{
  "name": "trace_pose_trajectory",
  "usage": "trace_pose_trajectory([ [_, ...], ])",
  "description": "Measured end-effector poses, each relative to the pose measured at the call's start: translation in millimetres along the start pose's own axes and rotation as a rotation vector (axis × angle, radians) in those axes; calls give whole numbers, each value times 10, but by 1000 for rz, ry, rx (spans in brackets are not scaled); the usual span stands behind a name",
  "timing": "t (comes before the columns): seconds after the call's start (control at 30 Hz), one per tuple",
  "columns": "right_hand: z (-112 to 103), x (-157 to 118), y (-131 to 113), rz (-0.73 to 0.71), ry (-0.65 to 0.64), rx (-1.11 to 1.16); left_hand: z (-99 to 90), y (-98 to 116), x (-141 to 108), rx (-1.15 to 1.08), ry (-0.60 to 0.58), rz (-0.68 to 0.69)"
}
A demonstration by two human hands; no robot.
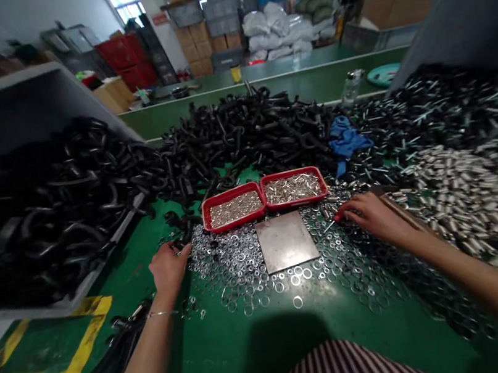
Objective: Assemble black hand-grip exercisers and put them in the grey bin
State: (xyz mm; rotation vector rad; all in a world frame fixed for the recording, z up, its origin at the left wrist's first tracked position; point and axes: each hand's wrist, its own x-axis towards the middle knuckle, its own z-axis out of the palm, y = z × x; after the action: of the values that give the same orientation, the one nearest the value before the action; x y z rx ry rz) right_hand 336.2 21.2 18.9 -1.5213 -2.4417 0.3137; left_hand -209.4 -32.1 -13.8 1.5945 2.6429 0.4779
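Note:
My left hand (pixel 168 269) is closed around the lower end of a dark black part (pixel 184 226); its fingertips are partly hidden. It is at the left edge of a spread of small metal rings and washers (pixel 235 254). My right hand (pixel 373 216) grips a small screwdriver with a red handle (pixel 339 216), its thin shaft pointing left and down over loose rings. Between the hands lies a flat square metal plate (pixel 286 241). Just behind the plate stand two red trays, the left tray (pixel 236 224) and the right tray (pixel 298 203), both filled with tiny metal pieces.
Black curved parts (pixel 240 128) are heaped at the back and spill from a grey bin (pixel 119 227) on the left. Metal cylinders (pixel 470 197) pile up at right. A blue cloth (pixel 347 137) lies behind my right hand. Black strips (pixel 118 349) lie near my left forearm.

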Motion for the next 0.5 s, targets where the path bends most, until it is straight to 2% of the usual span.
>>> trace_pose_trajectory([
  [0.07, 98, 176, -163, 5, -51, -45, 115, -3, 111, -47, 10, -24],
  [0.13, 184, 284, -293, 67, -72, -152, 100, -39, 140, -214, 73, -101],
  [0.17, 226, 316, -327, 93, -77, -221, 50, -53, 138, -341, 138, -153],
  [0.23, 306, 361, -322, 93, -76, -332, -112, -50, 131, -626, 356, -227],
  [0.3, 364, 406, -251, 39, -63, -340, -319, 11, 122, -919, 547, -182],
  [0.33, 373, 428, -211, 24, -59, -290, -423, 67, 103, -1068, 595, -141],
  [0.4, 335, 457, -165, 90, -34, -95, -598, 224, -1, -1317, 557, -55],
  [0.43, 286, 459, -169, 169, 2, 24, -654, 314, -92, -1387, 479, -13],
  [0.5, 153, 428, -239, 352, 110, 267, -682, 471, -325, -1350, 216, 88],
])
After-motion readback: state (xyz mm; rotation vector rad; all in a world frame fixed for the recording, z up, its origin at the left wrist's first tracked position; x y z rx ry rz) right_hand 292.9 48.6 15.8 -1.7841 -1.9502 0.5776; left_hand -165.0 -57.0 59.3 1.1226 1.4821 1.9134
